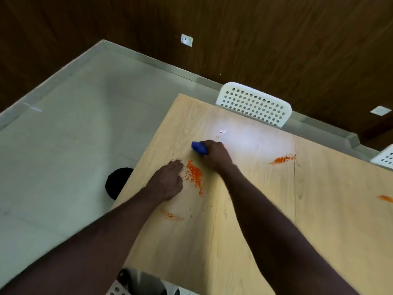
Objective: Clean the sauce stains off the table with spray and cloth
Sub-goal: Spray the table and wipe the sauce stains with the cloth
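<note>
Sauce stain (194, 176) lies just nearer than the blue cloth (199, 148) clutched by right hand (215, 156) fingers, left hand (168, 179) seemingly flat beside it

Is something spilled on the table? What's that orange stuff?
Yes. Orange sauce marks the wooden table: a beaded patch between the hands, a faint smear nearer the person, a streak farther right, and a smudge at the right edge. The right hand grips a blue cloth; the left hand rests beside the patch.
</note>
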